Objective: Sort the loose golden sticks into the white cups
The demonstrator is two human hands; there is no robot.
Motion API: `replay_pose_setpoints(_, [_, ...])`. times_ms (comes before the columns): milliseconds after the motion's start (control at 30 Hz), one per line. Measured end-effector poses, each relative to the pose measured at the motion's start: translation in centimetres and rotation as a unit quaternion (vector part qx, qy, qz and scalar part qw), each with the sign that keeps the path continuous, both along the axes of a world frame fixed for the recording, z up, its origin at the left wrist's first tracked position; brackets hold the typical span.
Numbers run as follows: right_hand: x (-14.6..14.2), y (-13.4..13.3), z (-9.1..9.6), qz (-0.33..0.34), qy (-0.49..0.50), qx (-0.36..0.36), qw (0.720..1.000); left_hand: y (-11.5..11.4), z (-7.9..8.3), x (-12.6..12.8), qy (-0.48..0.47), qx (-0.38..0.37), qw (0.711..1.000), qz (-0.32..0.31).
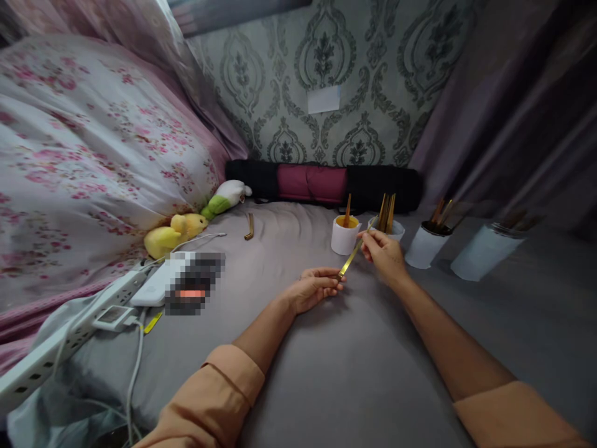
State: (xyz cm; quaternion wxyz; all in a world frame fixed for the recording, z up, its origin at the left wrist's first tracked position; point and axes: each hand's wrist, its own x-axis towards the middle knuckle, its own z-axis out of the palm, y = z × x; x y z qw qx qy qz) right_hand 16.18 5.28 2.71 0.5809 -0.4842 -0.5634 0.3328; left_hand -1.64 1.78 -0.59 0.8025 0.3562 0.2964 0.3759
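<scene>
My left hand (pixel 313 289) rests on the grey bedsheet (pixel 354 367) with its fingers curled, pinching the lower end of a thin gold stick (pixel 353 256). My right hand (pixel 383 254) pinches the upper end of the same stick, just in front of the cups. Behind it stand a white cup (pixel 344 236) with orange contents and one stick, and a second white cup (pixel 392 229) holding several gold sticks. Two more white cups (pixel 425 245) (pixel 485 251) with dark sticks stand further right.
A loose gold piece (pixel 250 227) lies on the sheet at centre left. Yellow and green plush toys (pixel 175 234) lean on a floral pillow (pixel 93 155). A power strip (pixel 69 330) with cables and a white device lies at left. A black and maroon bolster (pixel 321 182) lines the wall.
</scene>
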Motion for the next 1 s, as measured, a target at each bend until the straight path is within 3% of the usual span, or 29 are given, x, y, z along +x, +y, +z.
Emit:
replay_pose_setpoints(600, [1.4,0.3,1.4,-0.034,0.018,0.017,0.999,0.2,0.1,-0.1,-0.006,-0.011,1.0,-0.004])
replay_pose_setpoints(1000, [3.2,0.2,4.1,-0.063,-0.024,0.009,0.998,0.2,0.0,-0.4,-0.006,-0.008,1.0,0.001])
